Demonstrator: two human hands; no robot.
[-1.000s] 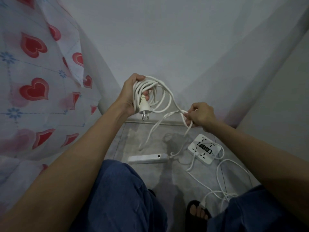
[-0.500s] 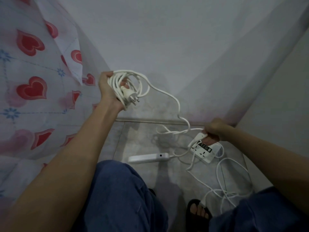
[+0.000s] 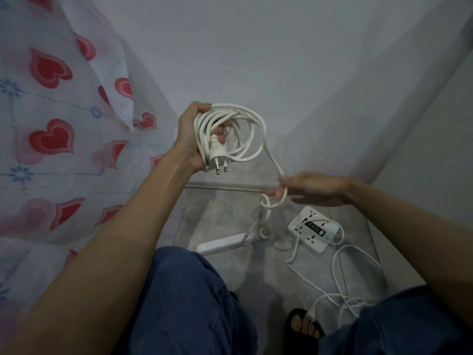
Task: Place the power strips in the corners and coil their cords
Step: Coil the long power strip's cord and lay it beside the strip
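Note:
My left hand [image 3: 190, 135] grips a bundle of white cord loops [image 3: 240, 135] with the two-pin plug [image 3: 217, 155] hanging below the fingers. From the bundle the cord runs down to my right hand [image 3: 311, 189], whose fingers lie nearly straight with the cord passing between them. Below, the cord leads to a long white power strip [image 3: 221, 245] lying on the tiled floor. A square white power strip [image 3: 316, 228] with several sockets lies to its right, and its thin cord [image 3: 355, 278] trails loose across the floor.
A heart-patterned cloth [image 3: 51, 139] hangs along the left. Grey walls meet in a corner ahead, with a floor strip [image 3: 222, 187] at the base. My knees in blue trousers [image 3: 189, 303] and a sandalled foot [image 3: 303, 327] fill the bottom.
My right hand rose from the square strip and moved left along the cord. My left hand with the coil shifted right and lower, and the bundle gained a loop.

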